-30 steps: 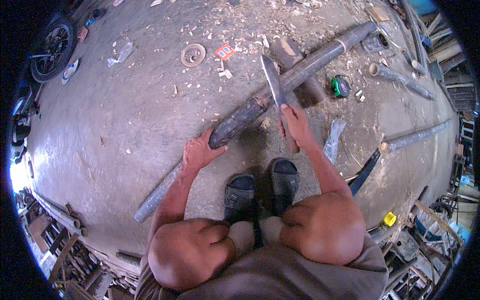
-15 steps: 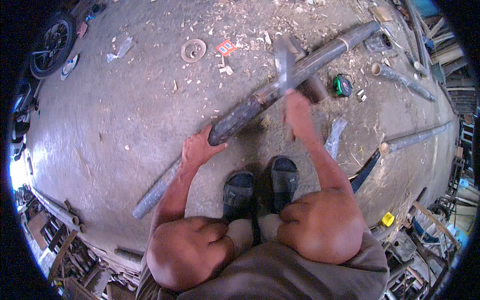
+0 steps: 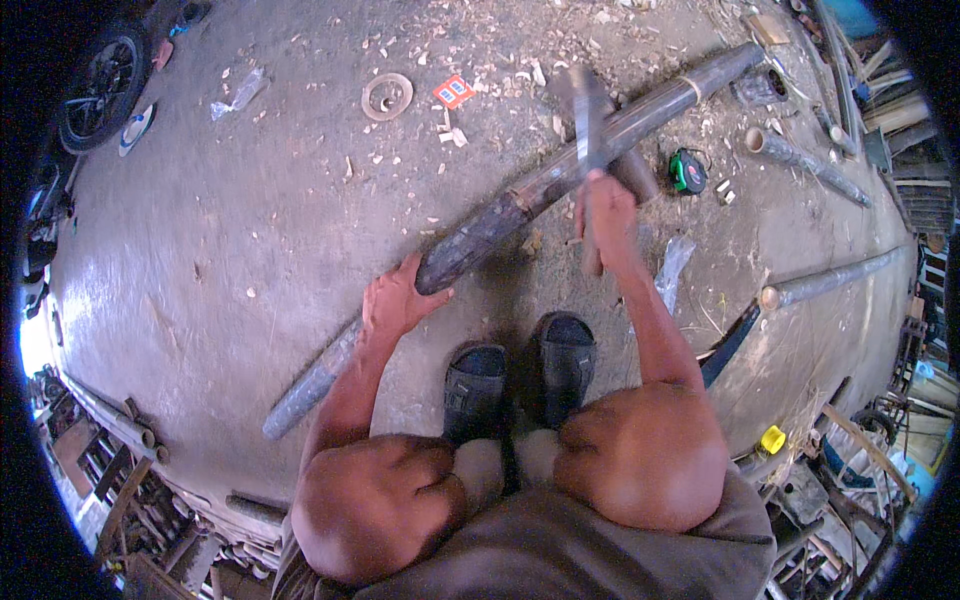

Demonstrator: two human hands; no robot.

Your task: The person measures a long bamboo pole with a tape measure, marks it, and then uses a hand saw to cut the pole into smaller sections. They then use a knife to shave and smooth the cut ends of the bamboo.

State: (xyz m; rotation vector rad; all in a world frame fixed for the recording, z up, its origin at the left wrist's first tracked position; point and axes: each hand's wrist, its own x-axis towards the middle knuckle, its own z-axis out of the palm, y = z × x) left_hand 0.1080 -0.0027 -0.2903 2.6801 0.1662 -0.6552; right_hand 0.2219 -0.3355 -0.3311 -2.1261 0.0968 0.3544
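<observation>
A long dark bamboo pole (image 3: 490, 228) slants from my left hand up to the far right. My left hand (image 3: 393, 300) grips its near end, with the thumb at the underside. My right hand (image 3: 610, 215) is closed round the handle of a large knife (image 3: 584, 130). Its blade is smeared by motion and points away from me, crossing over the pole's middle; whether it touches the pole I cannot tell. Under the pole there lies a short brown block (image 3: 632, 178). A thinner grey pole (image 3: 310, 388) lies on the floor beside my left wrist.
Right of the knife sit a green and black tape measure (image 3: 687, 172) and a clear plastic wrapper (image 3: 676, 262). Other bamboo poles (image 3: 830, 280) lie at the right. Chips litter the far floor around a round ring (image 3: 387, 97). My sandalled feet (image 3: 565, 365) are below the pole.
The knife and my right hand have shifted slightly right and away from me, and the handle now shows below the fist. My left hand and the bamboo pole have barely moved.
</observation>
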